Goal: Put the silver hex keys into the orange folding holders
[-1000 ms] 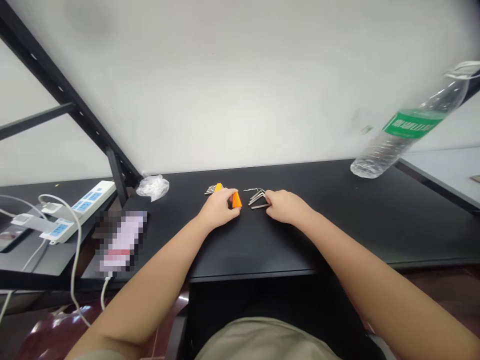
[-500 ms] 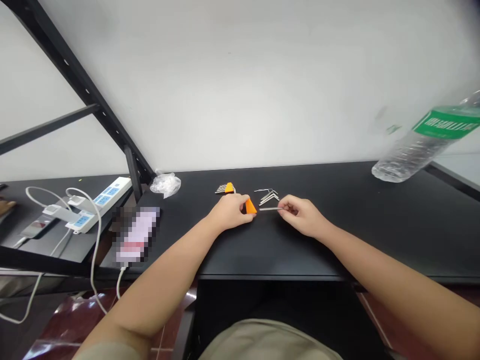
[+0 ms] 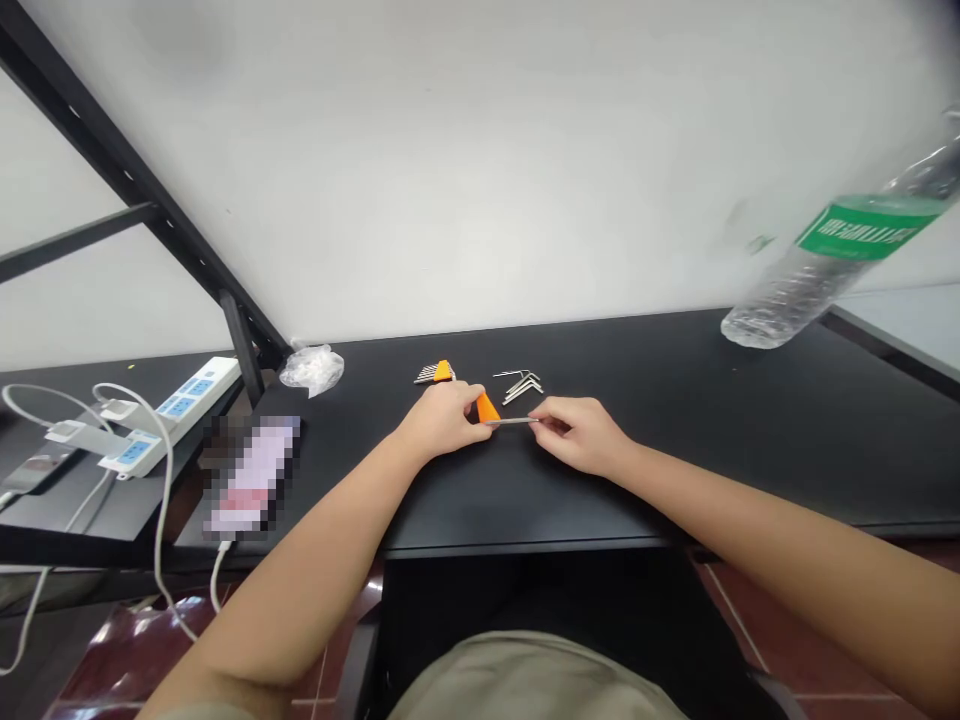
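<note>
Between the thumb and fingers of my left hand (image 3: 445, 418) is an orange hex key holder (image 3: 487, 408), partly hidden by the fingers. My right hand (image 3: 577, 432) pinches one end of a silver hex key (image 3: 514, 421). The key's other end meets the lower corner of the orange holder; whether it is inside a hole is too small to tell. Just behind my hands, several loose L-shaped hex keys (image 3: 523, 386) lie in a small group on the black table. A second orange holder (image 3: 443, 371), filled with several hex keys, lies behind my left hand.
At the left are a crumpled clear plastic bag (image 3: 313, 370), a blurred-out phone (image 3: 255, 475) on a cable, and a white power strip (image 3: 176, 415) with plugs. A large plastic bottle (image 3: 795, 275) with a green label stands at the back right. A black metal frame (image 3: 142, 190) rises at the left.
My right hand has moved left with the hex key, so its tip now meets the orange holder, where a small gap showed before. The whole view has shifted slightly.
</note>
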Demonstrator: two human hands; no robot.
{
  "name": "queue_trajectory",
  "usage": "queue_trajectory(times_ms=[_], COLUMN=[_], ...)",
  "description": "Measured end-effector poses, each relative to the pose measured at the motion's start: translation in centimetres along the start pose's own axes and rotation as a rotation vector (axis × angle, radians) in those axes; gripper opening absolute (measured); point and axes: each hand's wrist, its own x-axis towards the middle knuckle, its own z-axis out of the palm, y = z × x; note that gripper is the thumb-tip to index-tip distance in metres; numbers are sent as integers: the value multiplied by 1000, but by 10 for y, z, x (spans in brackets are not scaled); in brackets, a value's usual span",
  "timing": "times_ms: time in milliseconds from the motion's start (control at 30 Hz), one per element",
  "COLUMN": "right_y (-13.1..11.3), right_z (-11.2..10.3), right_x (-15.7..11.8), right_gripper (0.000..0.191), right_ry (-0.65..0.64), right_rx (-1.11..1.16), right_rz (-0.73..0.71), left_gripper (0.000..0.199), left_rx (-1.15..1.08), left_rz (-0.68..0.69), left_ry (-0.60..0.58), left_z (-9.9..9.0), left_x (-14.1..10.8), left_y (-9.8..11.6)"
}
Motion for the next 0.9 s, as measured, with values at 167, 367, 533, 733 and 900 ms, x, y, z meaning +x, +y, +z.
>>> queue_trajectory(times_ms=[167,367,533,733,900], right_y=[2,5,6,4,3], right_z=[0,-1,0,-1,-2], right_x=[0,1,1,2,0], right_gripper=[7,6,6,8,8], right_ry=[106,113,126,66,135], right_rx=[-21,-43,-53,-74,-64], right_rz=[-3,-44,4,-110,-63], left_gripper=[37,37,39,37,33], left_rx=[4,25,15,34,61], left_rz=[3,-18,-15,-7,-13], left_ry=[-1,-6,-6,-10,-19], left_z=[-2,-4,-3,-4,-7], left_x=[0,0,-1,-2,-3], left_y=[-1,-1,-3,-3,-3])
